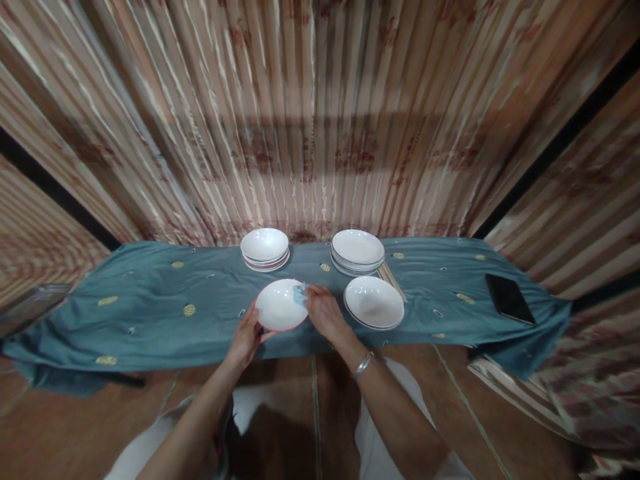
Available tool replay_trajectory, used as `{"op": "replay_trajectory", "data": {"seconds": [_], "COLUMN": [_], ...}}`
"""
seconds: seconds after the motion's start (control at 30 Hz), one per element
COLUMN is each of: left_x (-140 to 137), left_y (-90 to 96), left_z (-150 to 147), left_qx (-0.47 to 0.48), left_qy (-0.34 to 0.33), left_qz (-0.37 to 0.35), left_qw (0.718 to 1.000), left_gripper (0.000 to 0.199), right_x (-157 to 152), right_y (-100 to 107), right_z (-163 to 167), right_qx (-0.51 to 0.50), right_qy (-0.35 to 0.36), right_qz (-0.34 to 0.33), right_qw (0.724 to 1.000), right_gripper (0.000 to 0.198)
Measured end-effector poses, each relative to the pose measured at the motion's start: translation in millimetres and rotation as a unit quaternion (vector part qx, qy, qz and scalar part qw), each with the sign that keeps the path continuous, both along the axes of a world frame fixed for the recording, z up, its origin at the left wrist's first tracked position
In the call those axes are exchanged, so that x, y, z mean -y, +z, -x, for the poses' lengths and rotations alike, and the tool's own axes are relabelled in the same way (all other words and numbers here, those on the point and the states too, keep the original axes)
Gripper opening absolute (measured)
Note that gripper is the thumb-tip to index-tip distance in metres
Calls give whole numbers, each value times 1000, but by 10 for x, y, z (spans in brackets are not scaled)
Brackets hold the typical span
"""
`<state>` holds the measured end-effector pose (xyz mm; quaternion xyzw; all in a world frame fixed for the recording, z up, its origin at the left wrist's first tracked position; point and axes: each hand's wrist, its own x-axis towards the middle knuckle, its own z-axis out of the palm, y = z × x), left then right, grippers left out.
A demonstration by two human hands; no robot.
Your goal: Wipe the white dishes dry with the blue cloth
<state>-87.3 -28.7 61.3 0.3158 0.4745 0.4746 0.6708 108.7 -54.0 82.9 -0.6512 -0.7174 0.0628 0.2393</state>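
A white plate with a red rim (280, 307) is tilted up over the front of the table, its inside facing me. My left hand (246, 333) grips its lower left edge, thumb on the rim and fingers underneath. In my right hand (323, 308) is a bunched light-blue cloth (300, 293), pressed to the plate's upper right inner edge. Just right of that hand sit stacked white bowls with a dark rim (374, 302).
Behind stand a stack of white bowls (265, 247) at left and a stack of dark-rimmed plates (357, 250) at right. Chopsticks (391, 281) lie beside the right stack. A black tablet or phone (509, 298) rests on the green tablecloth (150, 307). Curtains (320, 133) hang behind.
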Motion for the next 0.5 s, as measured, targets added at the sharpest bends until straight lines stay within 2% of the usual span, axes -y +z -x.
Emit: {"op": "replay_trajectory", "data": {"seconds": [0.13,0.5], "left_x": [-10,-10], "left_y": [-46,-67], "left_z": [24,9], "left_qx": [5,-41], "left_qy": [-4,5], "left_qz": [-10,-27], "left_qw": [1000,999], "left_gripper": [43,51], "right_x": [-141,-370], "right_y": [-63,-144], "right_z": [27,-40], "right_qx": [-2,-42], "right_qy": [-34,-60], "right_qz": [-9,9], "right_qw": [999,997], "right_gripper": [28,25]}}
